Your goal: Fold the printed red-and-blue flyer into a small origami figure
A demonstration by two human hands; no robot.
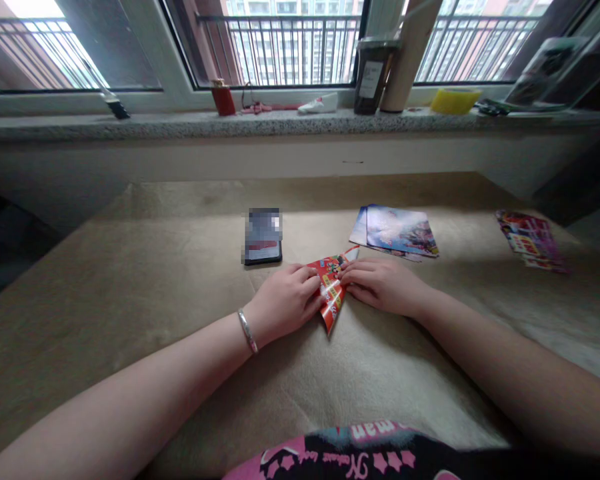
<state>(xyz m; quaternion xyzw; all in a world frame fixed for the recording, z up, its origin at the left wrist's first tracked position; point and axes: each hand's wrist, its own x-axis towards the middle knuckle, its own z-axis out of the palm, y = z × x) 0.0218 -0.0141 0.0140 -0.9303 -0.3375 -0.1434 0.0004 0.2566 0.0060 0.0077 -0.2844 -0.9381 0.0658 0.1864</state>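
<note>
Between my two hands is a glossy red printed paper [333, 293], folded to a narrow point toward me, with a pale corner at its far right tip. My left hand [289, 298], with a silver bangle [249, 331] on its wrist, closes on the paper's left side. On the right edge, the bent fingers of my right hand [385, 283] press against the same paper. Parts of the fold lie hidden under my fingers. Just beyond my left hand lies a dark phone [263, 237], its screen blurred out.
Blue printed sheets [400, 230] lie in a pile beyond my right hand. Farther right is a fanned stack of colourful cards [531, 241]. The stone windowsill [180, 128] holds a red bottle [223, 98], a dark container [373, 77] and a yellow sponge-like block [454, 101].
</note>
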